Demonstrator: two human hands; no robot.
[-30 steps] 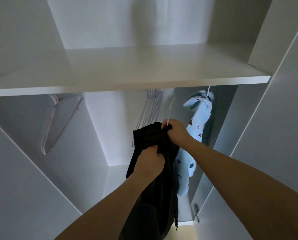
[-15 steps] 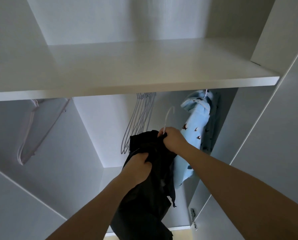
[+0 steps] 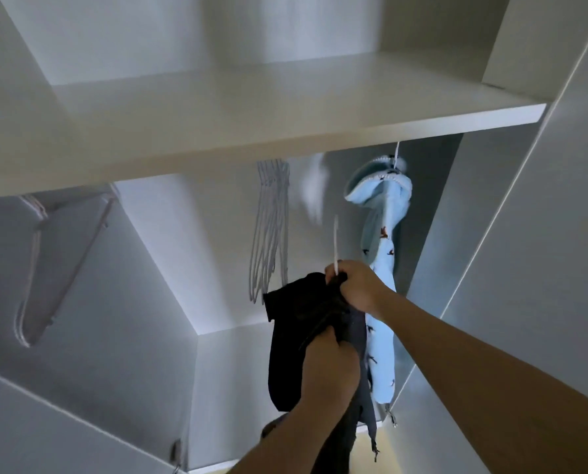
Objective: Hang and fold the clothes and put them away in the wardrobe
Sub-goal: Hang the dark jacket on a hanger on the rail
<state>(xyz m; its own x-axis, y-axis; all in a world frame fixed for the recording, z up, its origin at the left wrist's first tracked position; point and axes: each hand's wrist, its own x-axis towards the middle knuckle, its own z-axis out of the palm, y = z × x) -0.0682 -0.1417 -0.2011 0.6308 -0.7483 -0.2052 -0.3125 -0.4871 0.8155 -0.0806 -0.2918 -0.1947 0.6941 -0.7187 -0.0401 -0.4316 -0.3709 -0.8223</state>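
Since half a second ago your view has tipped lower and swung a little left, so the white shelf [image 3: 285, 131] sits lower in the picture and more of the hanging space below it shows; your left hand [image 3: 330, 367] has slid down the black garment [image 3: 296, 336] while your right hand [image 3: 357, 285] has stayed at its top. Your right hand is clenched around the neck of a white hanger [image 3: 335, 244] together with the bunched top of the black garment, the hanger's stem rising just above your fingers, its hook blurred. Your left hand grasps the dark cloth lower down, fingers curled into it. The garment hangs inside the wardrobe [image 3: 542, 234], below the shelf, just left of and touching one light blue garment [image 3: 383, 268] printed with small dark figures, which hangs on its own hanger. Count two garments in all. A bunch of empty grey hangers [image 3: 272, 227] hangs left of your hands; how many, you cannot tell. Further left hang pale pink hangers [image 3: 46, 268], tilted, at least two. No brand, label or writing can be read anywhere.
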